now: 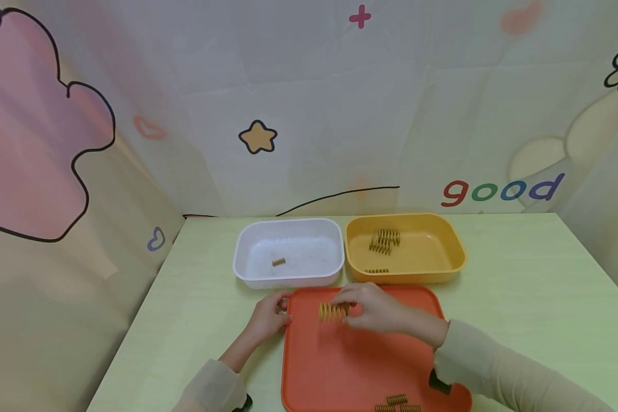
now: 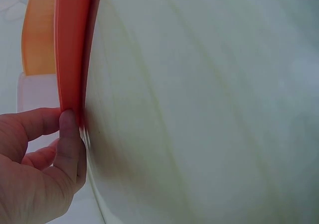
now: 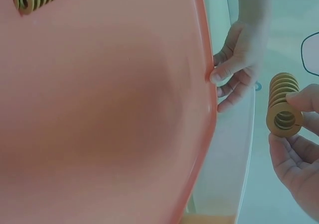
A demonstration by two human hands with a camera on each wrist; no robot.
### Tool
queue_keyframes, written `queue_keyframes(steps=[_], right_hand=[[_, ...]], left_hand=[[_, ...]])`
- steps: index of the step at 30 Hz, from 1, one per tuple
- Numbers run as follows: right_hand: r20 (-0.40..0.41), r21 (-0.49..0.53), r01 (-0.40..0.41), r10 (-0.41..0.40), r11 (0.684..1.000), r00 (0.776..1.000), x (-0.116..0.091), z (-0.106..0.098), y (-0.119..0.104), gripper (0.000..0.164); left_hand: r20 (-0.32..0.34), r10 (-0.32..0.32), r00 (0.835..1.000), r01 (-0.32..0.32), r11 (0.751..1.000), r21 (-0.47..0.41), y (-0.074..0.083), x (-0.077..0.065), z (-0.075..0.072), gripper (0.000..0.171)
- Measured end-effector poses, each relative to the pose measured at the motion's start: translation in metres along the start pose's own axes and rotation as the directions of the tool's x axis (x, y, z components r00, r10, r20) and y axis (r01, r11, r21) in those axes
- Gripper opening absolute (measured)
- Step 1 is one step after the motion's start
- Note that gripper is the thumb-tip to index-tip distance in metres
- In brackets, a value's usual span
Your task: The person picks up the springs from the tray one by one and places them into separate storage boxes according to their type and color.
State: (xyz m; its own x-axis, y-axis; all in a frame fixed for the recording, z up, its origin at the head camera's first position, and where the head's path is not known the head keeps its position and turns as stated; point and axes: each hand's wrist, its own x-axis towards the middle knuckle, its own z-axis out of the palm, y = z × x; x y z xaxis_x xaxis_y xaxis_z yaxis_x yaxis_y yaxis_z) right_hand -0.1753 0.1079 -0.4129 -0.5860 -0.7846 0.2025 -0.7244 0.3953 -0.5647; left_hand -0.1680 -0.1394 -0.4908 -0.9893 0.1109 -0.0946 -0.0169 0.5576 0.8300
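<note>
My right hand (image 1: 373, 309) pinches a large yellow coil spring (image 1: 333, 312) between thumb and fingers, above the far part of the red tray (image 1: 340, 366). Seen from the right wrist, the open ring end of that spring (image 3: 284, 104) faces the camera. At the tray's far left corner, my left hand (image 1: 269, 315) holds the rim. The left wrist view has the thumb and a finger (image 2: 42, 122) of that hand on the edge of the red tray (image 2: 75, 45). Several small springs (image 1: 397, 399) lie on the tray near its front edge.
Behind the tray stand a white bin (image 1: 288, 282) with one small spring (image 1: 278, 262) in it and, to its right, a yellow bin (image 1: 417, 277) holding several larger springs (image 1: 381, 246). All stand on a pale green table (image 1: 535, 286) before a printed cloth backdrop (image 1: 329, 131).
</note>
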Motion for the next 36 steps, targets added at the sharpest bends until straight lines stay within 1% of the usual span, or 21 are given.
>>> queue_keyframes(steps=[9, 15, 22, 30, 33, 36], right_hand=[[0.008, -0.021, -0.053, 0.053, 0.998, 0.999, 0.001, -0.009, 0.002, 0.032], [0.016, -0.035, -0.087, 0.087, 0.996, 0.996, 0.002, -0.014, 0.003, 0.032], [0.004, -0.038, -0.119, 0.12, 0.992, 0.993, 0.003, -0.017, 0.005, 0.033], [-0.009, -0.013, -0.109, 0.109, 0.994, 0.994, 0.003, -0.018, 0.009, 0.032], [-0.027, -0.015, -0.086, 0.086, 0.996, 0.996, 0.003, -0.019, 0.012, 0.032], [-0.051, -0.023, -0.059, 0.058, 0.998, 0.997, 0.003, -0.021, 0.015, 0.031]], left_hand=[[-0.006, 0.017, 1.0, -0.017, 1.0, 0.0, 0.0, 0.0, -0.001, 0.047], [-0.005, 0.013, 1.0, -0.013, 1.0, -0.009, 0.001, 0.001, -0.001, 0.047], [-0.007, 0.019, 1.0, -0.019, 1.0, 0.02, 0.0, 0.001, -0.001, 0.048], [-0.005, 0.023, 1.0, -0.023, 1.0, 0.007, 0.001, -0.001, -0.001, 0.047], [-0.008, 0.026, 1.0, -0.026, 1.0, 0.004, 0.002, -0.001, -0.001, 0.047], [-0.011, 0.014, 1.0, -0.014, 1.0, -0.008, 0.001, -0.001, -0.001, 0.048]])
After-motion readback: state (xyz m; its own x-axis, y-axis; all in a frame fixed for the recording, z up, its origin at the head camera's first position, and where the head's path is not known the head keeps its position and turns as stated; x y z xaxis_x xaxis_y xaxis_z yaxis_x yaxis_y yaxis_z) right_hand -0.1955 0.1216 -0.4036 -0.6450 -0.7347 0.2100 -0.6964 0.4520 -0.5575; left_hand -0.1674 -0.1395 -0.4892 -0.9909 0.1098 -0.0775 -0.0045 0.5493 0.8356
